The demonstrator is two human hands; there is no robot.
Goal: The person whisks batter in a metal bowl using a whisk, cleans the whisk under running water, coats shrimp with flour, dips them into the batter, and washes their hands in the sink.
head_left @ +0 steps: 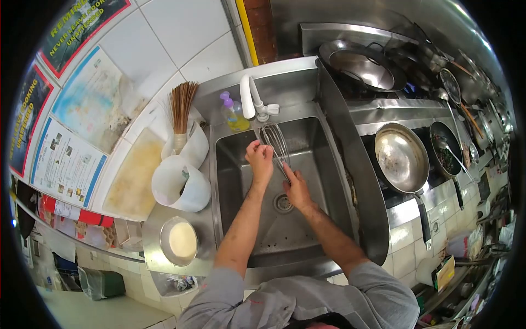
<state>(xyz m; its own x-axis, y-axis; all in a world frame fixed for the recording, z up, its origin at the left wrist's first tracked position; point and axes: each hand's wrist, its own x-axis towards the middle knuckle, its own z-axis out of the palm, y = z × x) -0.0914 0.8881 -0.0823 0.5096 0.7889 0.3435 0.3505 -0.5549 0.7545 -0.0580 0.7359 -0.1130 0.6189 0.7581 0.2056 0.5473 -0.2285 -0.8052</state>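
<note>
Beside the tiled wall (189, 22) at left, a round bowl (165, 246) of thin shiny metal sits on the steel tabletop (207, 233), with something smooth and pale yellow in it. Behind it stand a rounded white plastic tub (183, 198) and a bundle of stiff brown bristles (183, 104). Next come a clear soap bottle (235, 119) with a purple pump and a curved white faucet (248, 98). The whisk (276, 141), thin looped wires on a slim metal handle, is held over the brushed-steel sink (236, 183). Farther right, a broad, stained metal pan (401, 158) rests beside a smaller dark one.

The left hand (259, 159) reaches straight up over the basin, its fingers curled and bunched just beside the lower wires; I cannot tell whether they pinch one. The right hand (298, 189) angles inward, fingers closed around the handle, so the wire head tilts away toward the faucet.

At left, the basin's rim runs well clear of the left wrist. Between the forearms the steel floor lies open around the drain (283, 203). Above, the wires come near the faucet's base; at right, a tall steel partition (353, 164) bounds the space.
</note>
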